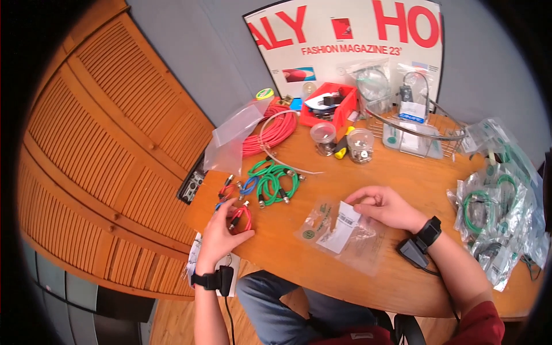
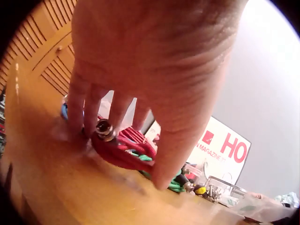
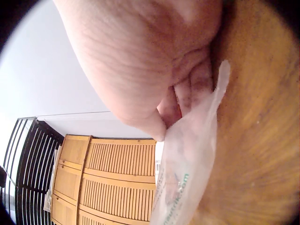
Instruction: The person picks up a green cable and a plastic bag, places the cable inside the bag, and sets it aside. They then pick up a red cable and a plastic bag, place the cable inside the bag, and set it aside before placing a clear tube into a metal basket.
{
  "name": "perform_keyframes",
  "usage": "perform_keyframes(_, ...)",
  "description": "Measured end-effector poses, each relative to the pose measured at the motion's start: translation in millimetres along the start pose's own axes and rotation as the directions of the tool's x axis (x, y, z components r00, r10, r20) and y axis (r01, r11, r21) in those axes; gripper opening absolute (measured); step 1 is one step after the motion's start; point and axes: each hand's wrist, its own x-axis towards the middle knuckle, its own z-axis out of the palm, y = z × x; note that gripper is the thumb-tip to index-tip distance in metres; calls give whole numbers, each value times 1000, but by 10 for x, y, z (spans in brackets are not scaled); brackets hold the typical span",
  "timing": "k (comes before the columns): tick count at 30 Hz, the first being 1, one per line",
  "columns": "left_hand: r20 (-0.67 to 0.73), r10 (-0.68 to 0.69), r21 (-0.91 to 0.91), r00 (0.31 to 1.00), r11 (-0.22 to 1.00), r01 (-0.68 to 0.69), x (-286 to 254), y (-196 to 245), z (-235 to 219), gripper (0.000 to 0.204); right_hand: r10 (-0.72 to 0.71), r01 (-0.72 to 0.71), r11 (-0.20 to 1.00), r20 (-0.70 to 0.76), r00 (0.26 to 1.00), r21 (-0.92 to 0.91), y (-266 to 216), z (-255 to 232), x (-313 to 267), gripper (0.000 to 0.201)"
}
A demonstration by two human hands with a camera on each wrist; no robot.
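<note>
My left hand [image 1: 221, 233] stands over a small red cable [image 1: 244, 217] near the table's left edge, its thumb and fingers spread on either side. In the left wrist view the red cable [image 2: 119, 157] with a metal connector lies between the thumb and the long fingers of the left hand [image 2: 140, 93]; whether they touch it, I cannot tell. With thumb and fingers my right hand [image 1: 385, 208] pinches a clear plastic bag [image 1: 365, 253] with a white paper label [image 1: 339, 229]. In the right wrist view the bag [image 3: 187, 159] hangs from the right hand [image 3: 150, 70].
Green cables [image 1: 270, 184], a blue cable [image 1: 249, 186] and a red coil [image 1: 276, 135] lie beyond the left hand. Behind are two jars [image 1: 360, 146], a red bin [image 1: 347, 106] and a wire basket [image 1: 414, 132]. Bagged cables [image 1: 489, 207] lie at the right.
</note>
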Motion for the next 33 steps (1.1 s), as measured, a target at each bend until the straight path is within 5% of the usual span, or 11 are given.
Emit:
perform_keyframes(4,-21,225,-47,974,973,-225,-4,583,105,63,-7,7,1000,9,1000,5,7,0,-12,25)
perform_keyframes(8,150,478,11,865,874,-485,69,1177,338,57,-37,37,999,41,998,20,-8,7,4,23)
perform_keyframes(10,220,490,22,844,862,-506,124,1253,433,56,-66,65,998,27,997,25,56,6,25,22)
perform_keyframes(13,402,478,-145,781,875,-462,164,1248,522,59,-111,111,994,-11,994,7,31,-7,-13,22)
perform_keyframes(20,450,512,-414,732,846,-337,137,1136,469,63,-116,117,992,21,993,-52,26,-4,-14,20)
perform_keyframes(29,432,398,-610,809,790,-63,47,959,435,67,-126,124,991,39,991,55,46,-1,12,19)
perform_keyframes(33,453,442,-692,774,722,-7,42,957,500,69,-130,128,990,37,991,68,61,-7,20,19)
